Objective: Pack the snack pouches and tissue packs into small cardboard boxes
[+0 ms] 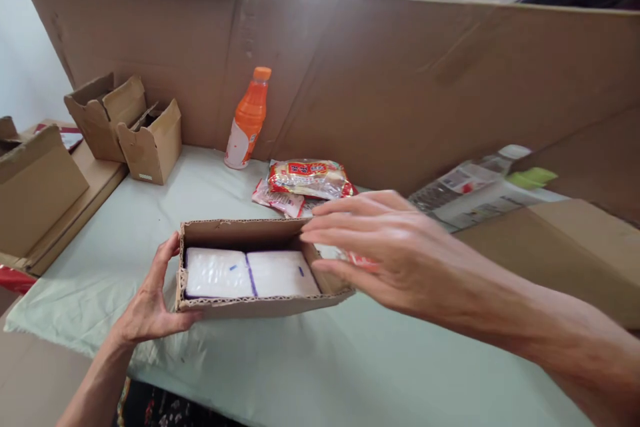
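Note:
An open-topped cardboard box point(270, 307) is on the pale green cloth in front of me. Two white, plastic-wrapped packs point(283, 273) with purple edges lie side by side inside it; they look like tissue packs. My left hand point(150, 303) grips the box's left end, thumb at the front and fingers behind. Over the right end hovers my right hand point(385, 250), fingers stretched out and slightly blurred by motion. Whether its fingertips touch the box rim I cannot tell. Part of a red and white packet point(363, 261) shows below that hand.
Behind the box lie red and clear snack packets point(310, 178). An orange drink bottle point(249, 119) stands by the cardboard partition point(400, 80). Small cardboard boxes point(155, 140) are at left. A clear plastic bottle point(465, 177) lies at right, near another cardboard box point(550, 253).

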`<control>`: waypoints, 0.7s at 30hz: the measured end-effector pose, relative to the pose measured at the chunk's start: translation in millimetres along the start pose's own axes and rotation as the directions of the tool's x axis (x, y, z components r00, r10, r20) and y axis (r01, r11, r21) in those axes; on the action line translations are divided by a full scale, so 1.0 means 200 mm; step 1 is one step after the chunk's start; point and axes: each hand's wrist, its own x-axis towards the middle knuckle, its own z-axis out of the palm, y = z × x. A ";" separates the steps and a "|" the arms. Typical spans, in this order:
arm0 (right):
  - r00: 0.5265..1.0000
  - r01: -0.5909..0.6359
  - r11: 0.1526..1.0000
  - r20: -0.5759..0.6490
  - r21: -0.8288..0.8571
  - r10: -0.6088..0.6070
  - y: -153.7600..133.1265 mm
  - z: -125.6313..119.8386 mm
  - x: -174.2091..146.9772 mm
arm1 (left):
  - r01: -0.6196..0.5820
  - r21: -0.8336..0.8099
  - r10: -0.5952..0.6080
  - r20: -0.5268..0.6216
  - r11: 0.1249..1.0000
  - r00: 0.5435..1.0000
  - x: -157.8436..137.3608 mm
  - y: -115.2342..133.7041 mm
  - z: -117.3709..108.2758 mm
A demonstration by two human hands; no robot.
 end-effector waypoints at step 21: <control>0.969 0.021 0.980 -0.244 0.195 0.028 0.20 0.61 -0.40 | -0.077 0.287 0.123 -0.145 0.955 0.982 0.01 0.31 0.00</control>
